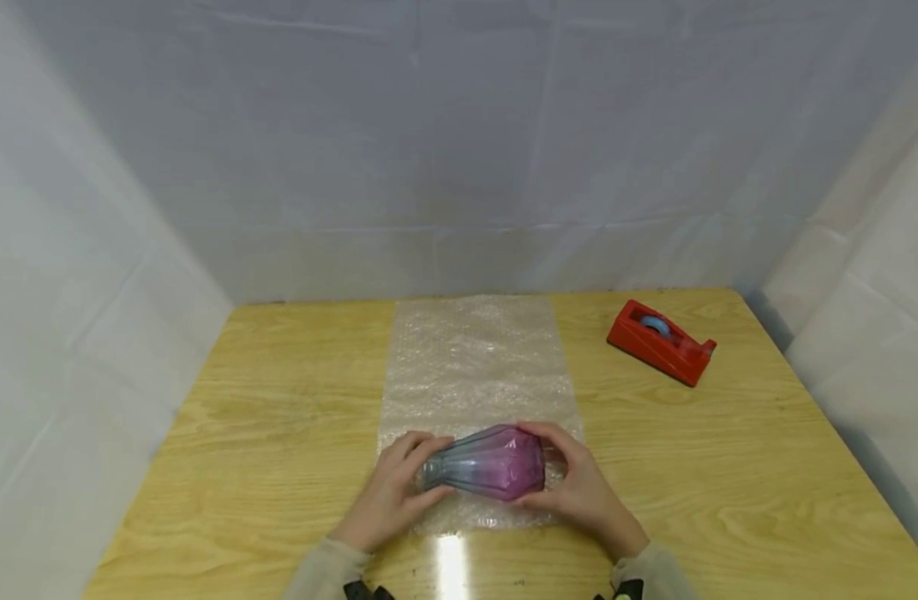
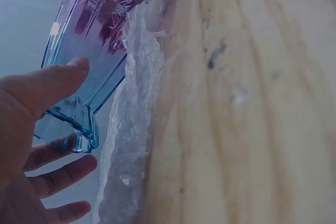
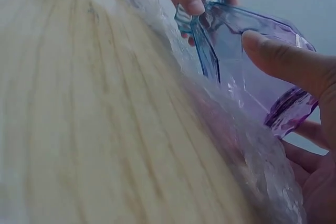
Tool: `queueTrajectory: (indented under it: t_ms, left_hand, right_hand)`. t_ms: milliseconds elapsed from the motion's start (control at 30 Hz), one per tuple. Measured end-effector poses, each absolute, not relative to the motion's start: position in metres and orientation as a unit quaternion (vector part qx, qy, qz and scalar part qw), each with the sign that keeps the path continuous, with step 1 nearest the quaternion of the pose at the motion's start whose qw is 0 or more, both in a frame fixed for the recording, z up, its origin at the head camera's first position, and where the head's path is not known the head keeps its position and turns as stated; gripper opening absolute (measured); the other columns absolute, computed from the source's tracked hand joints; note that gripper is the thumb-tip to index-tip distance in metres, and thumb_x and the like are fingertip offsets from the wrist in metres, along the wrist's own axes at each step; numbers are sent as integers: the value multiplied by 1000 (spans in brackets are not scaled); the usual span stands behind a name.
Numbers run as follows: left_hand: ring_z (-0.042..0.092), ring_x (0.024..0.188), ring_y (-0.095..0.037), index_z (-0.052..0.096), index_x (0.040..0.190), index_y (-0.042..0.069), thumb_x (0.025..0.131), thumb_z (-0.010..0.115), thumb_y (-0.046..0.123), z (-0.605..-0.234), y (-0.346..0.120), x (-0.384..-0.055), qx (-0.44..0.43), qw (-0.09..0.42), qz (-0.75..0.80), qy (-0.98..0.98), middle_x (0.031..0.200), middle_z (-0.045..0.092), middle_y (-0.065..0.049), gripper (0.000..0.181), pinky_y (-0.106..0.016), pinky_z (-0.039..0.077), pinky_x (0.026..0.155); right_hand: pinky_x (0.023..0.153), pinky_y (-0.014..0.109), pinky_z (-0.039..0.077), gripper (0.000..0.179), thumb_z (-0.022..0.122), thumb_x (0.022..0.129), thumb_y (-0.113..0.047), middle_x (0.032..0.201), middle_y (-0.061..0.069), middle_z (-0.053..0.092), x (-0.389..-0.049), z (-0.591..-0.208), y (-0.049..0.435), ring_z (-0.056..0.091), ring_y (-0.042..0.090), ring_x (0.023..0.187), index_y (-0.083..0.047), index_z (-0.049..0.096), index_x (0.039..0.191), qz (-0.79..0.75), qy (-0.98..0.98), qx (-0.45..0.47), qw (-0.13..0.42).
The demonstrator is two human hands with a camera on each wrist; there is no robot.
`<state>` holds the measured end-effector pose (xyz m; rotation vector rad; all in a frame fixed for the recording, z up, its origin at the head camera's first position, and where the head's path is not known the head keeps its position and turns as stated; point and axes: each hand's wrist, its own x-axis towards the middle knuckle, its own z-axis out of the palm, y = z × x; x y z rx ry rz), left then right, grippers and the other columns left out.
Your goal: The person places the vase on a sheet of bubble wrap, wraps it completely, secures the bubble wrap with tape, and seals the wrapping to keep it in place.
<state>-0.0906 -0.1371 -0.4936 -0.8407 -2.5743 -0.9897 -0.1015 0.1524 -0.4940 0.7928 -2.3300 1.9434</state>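
A faceted glass vase (image 1: 483, 463), clear blue at the neck and purple toward the base, lies on its side over the near end of a bubble wrap sheet (image 1: 477, 367). At its neck, my left hand (image 1: 393, 487) holds it between thumb and fingers; in the left wrist view the thumb lies along the blue glass (image 2: 79, 98). My right hand (image 1: 579, 483) grips the purple base end, thumb on the near side and fingers on the far side. The right wrist view shows both hands on the vase (image 3: 247, 61), close over the bubble wrap (image 3: 236, 129).
A red tape dispenser (image 1: 661, 342) with a blue-cored roll stands at the back right of the wooden table (image 1: 278, 417). Pale sheeting (image 1: 459, 150) hangs behind the table and along both sides. The bubble wrap runs from the back edge toward the front.
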Motion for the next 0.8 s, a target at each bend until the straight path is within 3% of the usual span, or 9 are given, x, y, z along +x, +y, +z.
queueTrajectory:
  t_ms: [233,400,500,633,800]
  left_hand:
    - [49,119,-29,55,131,6,68,86,37,-484,-123,-90,-355,220,-257,-872,132,53,-13,76,-52,38,100]
    - [41,130,-42,62,99,14,68,84,37,-475,-101,-77,-421,266,-209,-842,144,46,-20,45,-63,33,102]
    - [27,139,-48,63,86,20,67,85,40,-474,-92,-69,-436,235,-178,-850,154,34,-21,35,-70,28,102]
    - [8,145,-49,67,89,22,63,87,50,-476,-86,-62,-424,155,-137,-882,163,13,-19,43,-75,21,103]
    - [5,146,-50,68,91,20,66,86,46,-478,-82,-59,-413,114,-123,-895,164,5,-20,40,-76,19,103]
  right_hand:
    - [88,38,54,87,92,57,5,129,22,58,-101,-481,151,57,14,117,8,51,134,592,-750,293,30]
    - [85,38,55,85,92,60,2,128,23,58,-102,-482,151,59,20,115,10,50,133,584,-752,303,32]
    - [85,38,55,84,91,61,2,128,23,58,-102,-483,151,59,19,115,9,49,133,584,-753,303,33]
    - [85,38,55,85,92,61,1,131,21,57,-101,-483,152,57,14,116,7,49,135,585,-755,295,27]
    - [86,37,55,87,92,61,0,132,19,57,-100,-483,152,57,14,117,7,49,136,584,-758,290,22]
